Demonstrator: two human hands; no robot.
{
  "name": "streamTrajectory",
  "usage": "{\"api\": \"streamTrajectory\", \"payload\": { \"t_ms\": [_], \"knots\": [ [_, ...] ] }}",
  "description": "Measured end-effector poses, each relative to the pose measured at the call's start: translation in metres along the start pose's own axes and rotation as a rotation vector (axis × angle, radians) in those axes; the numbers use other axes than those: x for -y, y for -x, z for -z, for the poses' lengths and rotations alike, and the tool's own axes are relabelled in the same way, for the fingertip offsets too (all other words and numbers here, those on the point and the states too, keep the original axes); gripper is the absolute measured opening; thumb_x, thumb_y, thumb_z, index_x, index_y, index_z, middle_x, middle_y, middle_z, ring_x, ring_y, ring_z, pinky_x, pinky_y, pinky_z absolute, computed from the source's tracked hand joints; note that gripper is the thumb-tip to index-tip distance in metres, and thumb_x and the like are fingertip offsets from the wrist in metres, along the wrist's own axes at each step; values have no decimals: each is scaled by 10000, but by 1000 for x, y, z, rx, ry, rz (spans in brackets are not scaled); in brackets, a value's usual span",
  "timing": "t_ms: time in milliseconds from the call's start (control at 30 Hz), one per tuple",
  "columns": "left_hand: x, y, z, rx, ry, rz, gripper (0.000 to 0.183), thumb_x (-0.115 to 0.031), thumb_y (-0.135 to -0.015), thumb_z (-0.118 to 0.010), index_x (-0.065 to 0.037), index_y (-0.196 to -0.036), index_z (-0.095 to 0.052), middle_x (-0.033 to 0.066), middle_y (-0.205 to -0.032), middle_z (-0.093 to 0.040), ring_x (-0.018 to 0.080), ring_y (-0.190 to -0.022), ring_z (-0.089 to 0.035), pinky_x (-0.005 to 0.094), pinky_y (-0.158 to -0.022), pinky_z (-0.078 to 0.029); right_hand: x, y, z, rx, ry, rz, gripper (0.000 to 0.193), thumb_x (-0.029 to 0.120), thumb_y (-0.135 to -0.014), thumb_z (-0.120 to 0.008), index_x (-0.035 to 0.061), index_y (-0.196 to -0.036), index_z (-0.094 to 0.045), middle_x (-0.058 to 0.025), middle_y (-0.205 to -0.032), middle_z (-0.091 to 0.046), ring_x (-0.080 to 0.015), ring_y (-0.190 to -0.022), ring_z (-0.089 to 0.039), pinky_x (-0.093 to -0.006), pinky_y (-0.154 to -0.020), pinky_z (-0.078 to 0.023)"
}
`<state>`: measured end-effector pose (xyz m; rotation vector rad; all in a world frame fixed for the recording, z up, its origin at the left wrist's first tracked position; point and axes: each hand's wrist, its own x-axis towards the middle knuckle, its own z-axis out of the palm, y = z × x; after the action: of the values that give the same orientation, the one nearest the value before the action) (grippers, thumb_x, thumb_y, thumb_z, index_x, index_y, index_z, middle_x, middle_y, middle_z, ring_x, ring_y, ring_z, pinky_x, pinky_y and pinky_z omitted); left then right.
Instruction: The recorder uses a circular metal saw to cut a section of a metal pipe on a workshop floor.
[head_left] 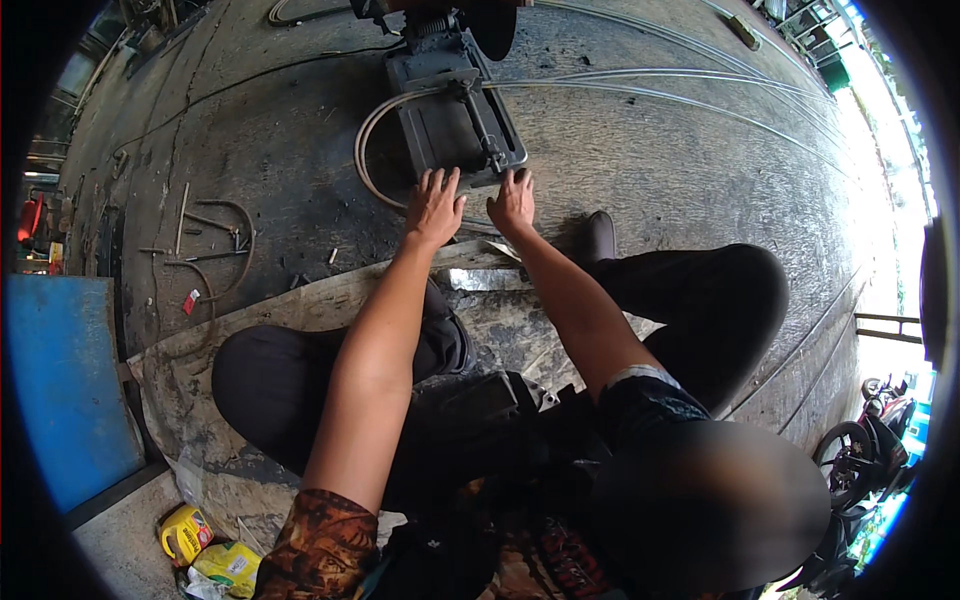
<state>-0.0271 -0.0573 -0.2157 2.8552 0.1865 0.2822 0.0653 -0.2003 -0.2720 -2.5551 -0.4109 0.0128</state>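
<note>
A cut-off saw with a flat grey metal base (432,135) stands on the floor ahead of me. Its dark round blade or guard (492,30) shows at the top edge. A vise clamp (482,125) runs along the base, and long thin metal rods (620,78) pass by it. My left hand (434,208) has its fingers spread at the base's near edge, beside a bent loop of rod (362,150). At the near right corner, close to the vise's end, is my right hand (513,203), fingers apart and slightly bent. Neither hand shows anything held.
A silvery block (488,279) lies between my legs. Bent rods (245,235) and a small red packet (191,301) are on the floor at left. A blue panel (75,375), a yellow container (185,533) and a motorcycle (865,445) stand farther out. A cable (260,70) runs to the saw.
</note>
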Motion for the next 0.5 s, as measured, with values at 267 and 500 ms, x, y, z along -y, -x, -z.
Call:
{"api": "streamTrajectory", "payload": {
  "t_ms": [267, 500],
  "knots": [
    [-13, -6, 0, -35, 34, -34, 513, -271, -923, -563, -55, -1373, -443, 172, -1315, -484, 358, -1242, -419, 450, -1063, -351, -71, -56, -56, 41, -1243, -843, 283, 240, -915, -618, -24, -1016, -607, -184, -816, -677, -326, -716, -688, -400, -504, -541],
    [36, 34, 0, 61, -5, 106, 520, -302, -937, -539, -94, -1398, -423, 167, -1357, -467, 367, -1299, -381, 476, -1059, -348, 14, 16, -36, -131, -297, 45, 601, 160, -735, -740, -57, -1228, -474, -308, -1148, -552, -479, -1080, -533, -468, -934, -456]
  ]
}}
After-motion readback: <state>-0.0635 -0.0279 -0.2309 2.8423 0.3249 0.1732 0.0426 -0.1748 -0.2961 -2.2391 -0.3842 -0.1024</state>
